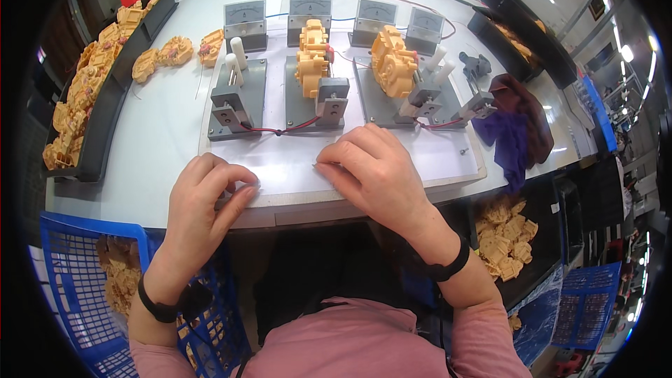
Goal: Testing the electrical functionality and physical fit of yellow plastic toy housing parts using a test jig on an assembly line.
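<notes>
My left hand [203, 192] is over the front edge of the white table, thumb and forefinger tips brought together. My right hand [378, 178] hovers over the white board, its fingers curled and thumb meeting forefinger. Anything between the fingertips of either hand is too small to make out. Ahead of them, one yellow-orange plastic gear housing [313, 63] sits upright on the middle grey test fixture [297, 108]. A second housing [394, 63] stands on the right fixture [371, 108]. The left fixture [248, 98] bears two white posts and no housing.
Analog meters [245, 21] line the back of the board. A black tray [133, 73] of housings stands left, near several loose housings [175, 50]. Purple cloth [507, 140] lies right. Below are a blue basket [70, 266] and a dark bin [542, 266] holding yellow-orange parts.
</notes>
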A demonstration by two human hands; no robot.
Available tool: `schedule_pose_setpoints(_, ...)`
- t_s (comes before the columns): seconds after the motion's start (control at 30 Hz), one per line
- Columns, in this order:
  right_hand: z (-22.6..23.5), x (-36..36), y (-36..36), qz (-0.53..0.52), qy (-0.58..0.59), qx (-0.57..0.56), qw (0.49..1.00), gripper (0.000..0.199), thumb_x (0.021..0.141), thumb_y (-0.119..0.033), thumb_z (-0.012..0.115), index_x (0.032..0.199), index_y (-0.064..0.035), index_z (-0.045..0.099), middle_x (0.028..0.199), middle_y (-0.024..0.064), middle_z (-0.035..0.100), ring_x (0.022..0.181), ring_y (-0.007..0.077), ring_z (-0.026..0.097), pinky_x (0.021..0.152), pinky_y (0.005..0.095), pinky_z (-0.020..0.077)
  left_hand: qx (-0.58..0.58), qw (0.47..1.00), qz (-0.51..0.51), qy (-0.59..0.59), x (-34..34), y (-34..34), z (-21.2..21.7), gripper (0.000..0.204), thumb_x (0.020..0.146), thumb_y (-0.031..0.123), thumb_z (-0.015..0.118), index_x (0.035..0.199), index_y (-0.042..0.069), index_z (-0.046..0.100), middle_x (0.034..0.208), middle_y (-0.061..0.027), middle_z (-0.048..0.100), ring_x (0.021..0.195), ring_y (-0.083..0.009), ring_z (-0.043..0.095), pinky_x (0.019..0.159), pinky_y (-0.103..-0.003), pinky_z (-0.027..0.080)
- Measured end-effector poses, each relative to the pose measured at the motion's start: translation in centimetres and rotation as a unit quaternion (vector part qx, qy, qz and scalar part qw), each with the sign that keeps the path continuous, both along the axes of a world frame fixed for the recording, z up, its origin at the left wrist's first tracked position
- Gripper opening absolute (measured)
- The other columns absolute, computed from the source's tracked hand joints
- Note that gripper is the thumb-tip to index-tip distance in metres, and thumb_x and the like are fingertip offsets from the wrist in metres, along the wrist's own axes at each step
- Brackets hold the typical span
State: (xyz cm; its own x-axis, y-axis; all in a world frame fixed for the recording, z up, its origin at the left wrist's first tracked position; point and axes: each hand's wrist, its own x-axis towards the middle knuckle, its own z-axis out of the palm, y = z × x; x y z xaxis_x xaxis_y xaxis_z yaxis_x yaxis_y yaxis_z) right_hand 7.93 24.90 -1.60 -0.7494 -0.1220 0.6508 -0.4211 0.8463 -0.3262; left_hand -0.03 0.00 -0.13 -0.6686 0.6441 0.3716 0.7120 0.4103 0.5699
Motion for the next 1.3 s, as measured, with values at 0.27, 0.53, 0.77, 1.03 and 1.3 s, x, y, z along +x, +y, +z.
schedule_pose_setpoints(0.27, -0.1, 0.1, 0.0, -0.004, 0.019, -0.017, 1.000, 0.012, 0.080, -0.008, 0.077, 0.086, -0.0078, 0.067, 0.082, 0.0057, 0.060, 0.079, 0.0261, 0.060, 0.073, 0.0378, 0.0474, -0.001, 1.000, 0.007, 0.003, 0.1, 0.1, 0.0, 0.010, 0.086, 0.007, 0.074, 0.095, 0.007, 0.070, 0.083, -0.0074, 0.057, 0.078, -0.0225, 0.057, 0.068, -0.033, 0.048)
schedule_pose_setpoints(0.53, 0.0, 0.5, -0.3, 0.003, 0.028, -0.170, 0.985, 0.039, 0.083, -0.011, 0.078, 0.118, -0.0078, 0.059, 0.093, 0.0093, 0.061, 0.092, 0.0277, 0.063, 0.079, 0.0393, 0.0500, -0.042, 0.998, -0.017, 0.042, 0.7, 0.6, 3.8, 0.027, 0.083, 0.005, 0.076, 0.108, 0.007, 0.068, 0.093, -0.0089, 0.060, 0.085, -0.0233, 0.062, 0.074, -0.034, 0.051)
schedule_pose_setpoints(0.77, 0.1, -1.0, -0.7, -0.008, 0.069, -0.202, 0.977, 0.052, 0.083, -0.010, 0.078, 0.129, -0.0078, 0.054, 0.108, 0.0144, 0.058, 0.094, 0.0318, 0.062, 0.081, 0.0405, 0.0514, -0.124, 0.957, -0.052, 0.258, -2.5, 5.9, 10.1, 0.061, 0.073, 0.000, 0.078, 0.130, 0.011, 0.061, 0.122, -0.0115, 0.061, 0.117, -0.0307, 0.056, 0.097, -0.040, 0.048)
schedule_pose_setpoints(1.03, -0.2, -1.1, -0.7, 0.033, 0.052, -0.215, 0.975, 0.061, 0.085, -0.011, 0.077, 0.140, -0.0079, 0.051, 0.115, 0.0122, 0.063, 0.093, 0.0256, 0.062, 0.088, 0.0377, 0.0517, -0.237, 0.898, -0.164, 0.334, -7.3, 11.9, 8.4, 0.052, 0.074, -0.002, 0.074, 0.122, 0.013, 0.063, 0.137, -0.0109, 0.055, 0.135, -0.0327, 0.048, 0.104, -0.044, 0.044)
schedule_pose_setpoints(1.3, -0.6, -1.3, 0.2, 0.083, 0.066, -0.269, 0.957, 0.035, 0.086, -0.017, 0.076, 0.116, -0.0050, 0.062, 0.097, 0.0127, 0.065, 0.089, 0.0296, 0.065, 0.082, 0.0409, 0.0526, -0.194, 0.875, -0.199, 0.397, -8.2, 13.4, 9.1, 0.023, 0.074, 0.006, 0.070, 0.095, 0.012, 0.063, 0.110, -0.0047, 0.065, 0.113, -0.0277, 0.061, 0.090, -0.041, 0.049)
